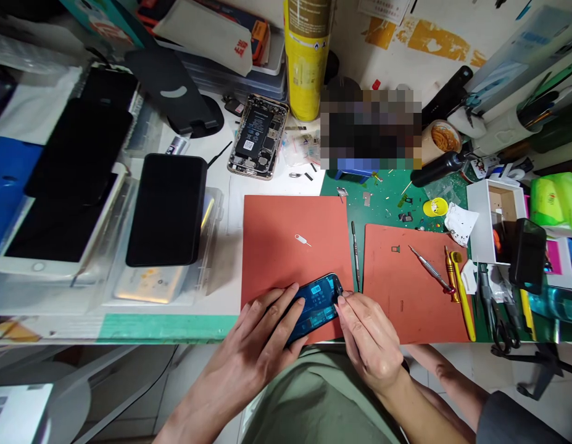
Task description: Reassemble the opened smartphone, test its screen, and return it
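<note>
A smartphone with a glossy dark-blue face lies tilted across the near edge of the left orange-red mat. My left hand grips its left part, fingers laid over the face and thumb along the lower edge. At the phone's right end, my right hand has thumb and fingertips pinched together. Whatever sits between those fingertips is too small or hidden to make out. A SIM eject pin rests on the mat above the phone. A slim metal spudger lies just beyond the mat's right edge.
On the right mat are a small SIM tray, a screwdriver and a yellow brush. An opened phone lies behind. Dark phones stand left. Another person's forearm shows below the table's right side.
</note>
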Motion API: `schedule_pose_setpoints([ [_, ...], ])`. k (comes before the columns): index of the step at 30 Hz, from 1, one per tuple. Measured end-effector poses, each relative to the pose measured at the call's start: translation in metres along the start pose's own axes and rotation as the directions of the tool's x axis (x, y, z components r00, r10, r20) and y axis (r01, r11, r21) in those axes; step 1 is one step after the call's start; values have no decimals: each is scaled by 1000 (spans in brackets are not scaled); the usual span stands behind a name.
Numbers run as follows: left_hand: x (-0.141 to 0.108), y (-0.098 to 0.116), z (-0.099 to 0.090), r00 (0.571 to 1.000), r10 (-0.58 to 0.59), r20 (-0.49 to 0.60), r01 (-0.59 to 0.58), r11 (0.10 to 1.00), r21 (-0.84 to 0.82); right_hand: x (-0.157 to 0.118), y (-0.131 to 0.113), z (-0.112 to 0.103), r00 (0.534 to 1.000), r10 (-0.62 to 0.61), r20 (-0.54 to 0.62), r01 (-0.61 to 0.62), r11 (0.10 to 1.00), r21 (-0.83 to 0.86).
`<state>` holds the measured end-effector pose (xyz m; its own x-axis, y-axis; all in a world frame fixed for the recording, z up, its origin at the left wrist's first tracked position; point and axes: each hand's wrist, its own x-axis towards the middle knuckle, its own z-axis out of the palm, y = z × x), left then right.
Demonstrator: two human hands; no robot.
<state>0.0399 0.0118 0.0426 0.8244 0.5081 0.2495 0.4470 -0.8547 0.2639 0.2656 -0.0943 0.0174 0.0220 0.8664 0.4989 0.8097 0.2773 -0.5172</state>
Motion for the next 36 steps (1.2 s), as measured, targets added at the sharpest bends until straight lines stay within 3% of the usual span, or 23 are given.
schedule_pose_setpoints([
  [10,-3,0,4,1000,-7,-10,7,999,36,6,4,-7,999,10,47,-13,997,73],
  [17,-7,2,0,999,-38,-18,38,999,12,33,13,-26,978,187,92,-206,938,277],
  [20,-14,1,-3,996,-84,-40,82,995,-51,40,18,-34,938,307,161,-346,866,362],
  [24,-23,-1,-6,992,-106,-75,101,992,-72,40,25,-42,813,545,205,-566,656,499],
  [28,-26,-8,-1,997,-38,-71,35,999,-31,41,24,-40,714,661,232,-627,457,631],
  [30,-25,-13,4,998,-44,-43,42,998,-47,41,21,-34,699,679,224,-629,435,644],
  [36,-27,-16,9,991,-133,-34,125,975,-182,35,16,-10,715,690,112,-579,495,648],
])
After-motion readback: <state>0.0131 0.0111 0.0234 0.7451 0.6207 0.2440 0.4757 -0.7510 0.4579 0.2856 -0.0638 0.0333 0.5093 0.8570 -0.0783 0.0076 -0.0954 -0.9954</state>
